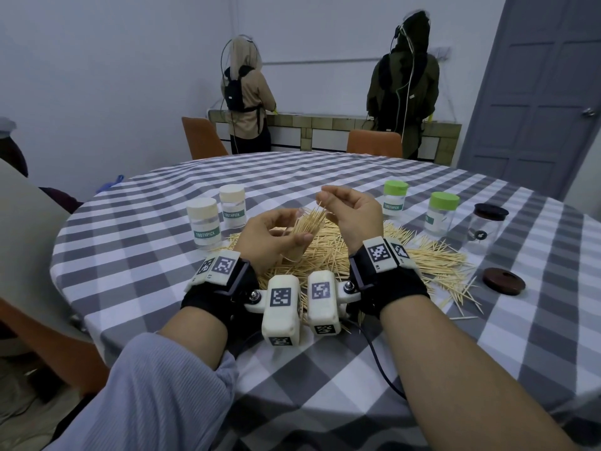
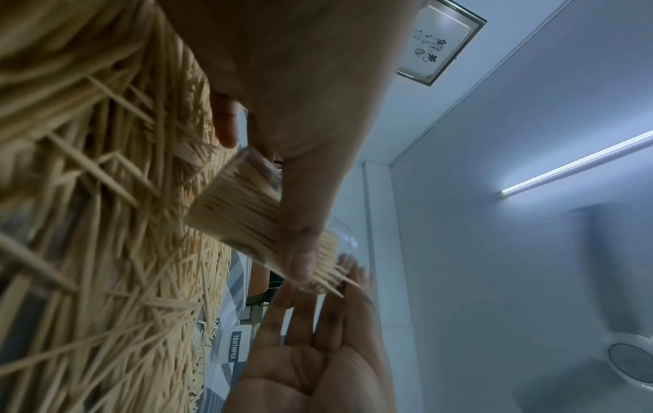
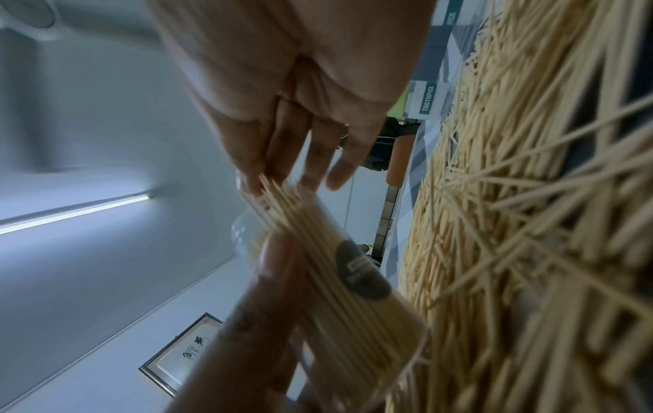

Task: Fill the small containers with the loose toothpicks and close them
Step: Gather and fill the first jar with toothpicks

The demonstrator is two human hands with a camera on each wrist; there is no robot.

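**Tilted jar, nearly full, gets its last toothpicks**

Wrist-mounted cameras with their tag blocks sit closest to the lens, strapped on black cuffs just behind both hands. Ahead of them the left hand curls its thumb and fingers round a small clear container, which is held off the table and leaned with its mouth toward the right hand. That lean looks deliberate: it lets the sticks inside settle along one wall and leaves a gap at the mouth. The left wrist view shows the container packed tight, with tips poking past the rim.

Just above that mouth the right hand pinches a few toothpicks between thumb and forefinger, its other fingers loosely spread out of the way, so the bundle can be steered in end-first. How many sticks it holds cannot be told.

Beneath both hands the loose toothpicks lie in a broad heap on the checked tablecloth, kept within easy reach for scooping. To the left of the left hand stand two cream-lidded containers, and beyond the right hand two green-lidded ones; all four are capped, apparently set aside as done. Farther right of the right hand a clear jar wears a dark lid, and another dark lid rests alone on the cloth, probably waiting for the container in hand. By my reading, filling is nearly over for this one and closing comes next.
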